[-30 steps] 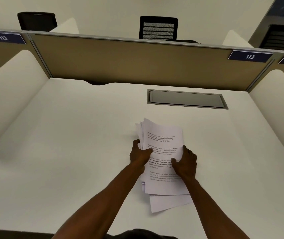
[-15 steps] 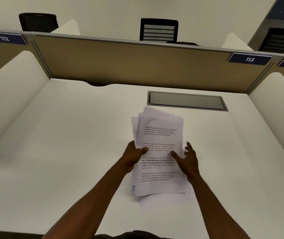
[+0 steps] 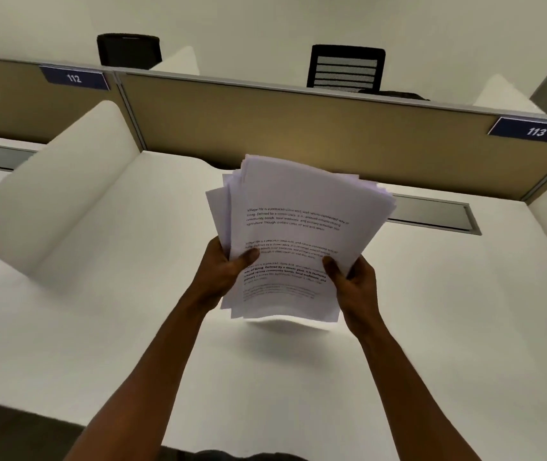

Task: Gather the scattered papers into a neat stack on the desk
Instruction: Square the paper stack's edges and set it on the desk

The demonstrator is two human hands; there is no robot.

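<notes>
Both hands hold the papers [image 3: 298, 241] up off the desk [image 3: 105, 327], the sheets tilted toward the camera and fanned unevenly at their far edges. The left hand [image 3: 222, 271] clamps the papers' left edge, thumb pressed on the printed top sheet and fingers hidden behind. The right hand [image 3: 353, 281] pinches the papers' lower right edge, thumb on top. Most of the stack rises above and beyond both grips; only a short lower part hangs below them. Behind the papers runs a tan partition [image 3: 298, 128], and a grey cable hatch [image 3: 431, 216] shows just right of them.
</notes>
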